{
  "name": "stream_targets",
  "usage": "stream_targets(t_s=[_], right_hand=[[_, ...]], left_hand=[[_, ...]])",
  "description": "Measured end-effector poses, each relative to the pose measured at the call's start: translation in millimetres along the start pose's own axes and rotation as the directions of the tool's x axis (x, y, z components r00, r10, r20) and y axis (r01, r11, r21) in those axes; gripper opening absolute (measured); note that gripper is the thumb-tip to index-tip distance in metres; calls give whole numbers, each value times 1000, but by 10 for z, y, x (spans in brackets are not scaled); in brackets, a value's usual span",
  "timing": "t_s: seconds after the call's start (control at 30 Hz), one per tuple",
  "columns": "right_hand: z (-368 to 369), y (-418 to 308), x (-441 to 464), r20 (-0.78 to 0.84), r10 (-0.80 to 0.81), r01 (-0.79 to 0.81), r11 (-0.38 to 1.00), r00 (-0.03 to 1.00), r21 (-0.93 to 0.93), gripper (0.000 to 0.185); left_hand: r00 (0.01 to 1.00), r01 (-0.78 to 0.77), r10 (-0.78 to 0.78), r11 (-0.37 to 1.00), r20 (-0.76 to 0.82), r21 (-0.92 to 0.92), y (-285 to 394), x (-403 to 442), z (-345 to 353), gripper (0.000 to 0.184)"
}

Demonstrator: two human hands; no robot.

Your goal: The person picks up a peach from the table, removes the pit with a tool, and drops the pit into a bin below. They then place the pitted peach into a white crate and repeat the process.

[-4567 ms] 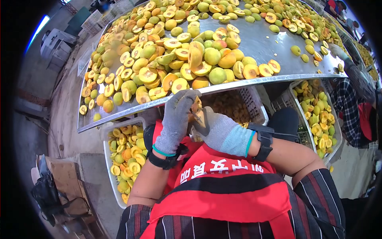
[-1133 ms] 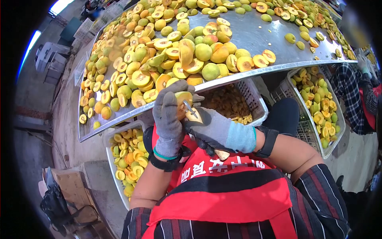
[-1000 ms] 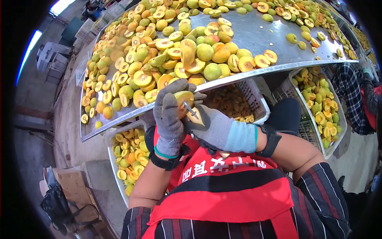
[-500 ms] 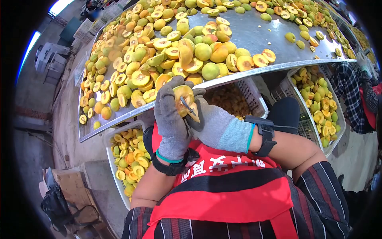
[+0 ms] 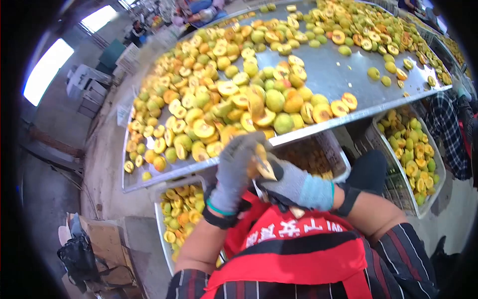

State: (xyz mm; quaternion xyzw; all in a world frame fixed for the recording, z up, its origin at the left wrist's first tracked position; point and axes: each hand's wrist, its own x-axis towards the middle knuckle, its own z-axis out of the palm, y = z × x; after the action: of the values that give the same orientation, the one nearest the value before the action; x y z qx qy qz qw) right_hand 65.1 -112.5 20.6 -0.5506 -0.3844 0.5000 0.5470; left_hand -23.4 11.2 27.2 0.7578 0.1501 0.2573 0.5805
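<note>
My left hand (image 5: 236, 172), in a grey glove, is closed around a yellow peach half (image 5: 258, 153), mostly covered by the fingers and blurred. Against the peach, my right hand (image 5: 301, 188), also gloved, grips a small pitting knife with a thin dark blade (image 5: 259, 162). A pale tan piece (image 5: 266, 170) shows beside the blade; I cannot tell whether it is fruit or part of the tool. Both hands are just in front of the metal table's edge (image 5: 318, 130), above my red apron (image 5: 294, 259). Heaped peach halves (image 5: 204, 127) lie beyond them.
Crates of peach halves stand below the table, at the left (image 5: 181, 212) and right (image 5: 411, 154). Between them, another crate (image 5: 311, 157) holds small brown pieces. Cardboard (image 5: 107, 246) lies at lower left. A person's checked sleeve (image 5: 447, 134) shows at far right.
The view has shifted, so the table and hands appear lower and further right. The peach half has turned within my left hand, its cut face now less visible. The knife remains at it.
</note>
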Motion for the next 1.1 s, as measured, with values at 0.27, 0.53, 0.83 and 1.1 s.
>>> stream_targets(t_s=[0.27, 0.53, 0.83, 1.1], right_hand=[[51, 295, -14, 104, -442, 382, 605, 891, -698, 26], [51, 294, 31, 27, -335, 281, 741, 942, -609, 39], [-33, 21, -151, 188, -223, 285, 573, 956, -768, 25], [37, 191, -31, 224, 182, -49, 868, 957, -495, 28]], left_hand=[[993, 22, -63, 924, -96, -381, -35, -107, 153, 25], [963, -154, 83, 950, -258, -271, -74, -81, 260, 21], [994, 58, -31, 960, 103, -275, -62, -84, 109, 25], [880, 268, -250, 963, 404, 13, 152, -29, -70, 22]])
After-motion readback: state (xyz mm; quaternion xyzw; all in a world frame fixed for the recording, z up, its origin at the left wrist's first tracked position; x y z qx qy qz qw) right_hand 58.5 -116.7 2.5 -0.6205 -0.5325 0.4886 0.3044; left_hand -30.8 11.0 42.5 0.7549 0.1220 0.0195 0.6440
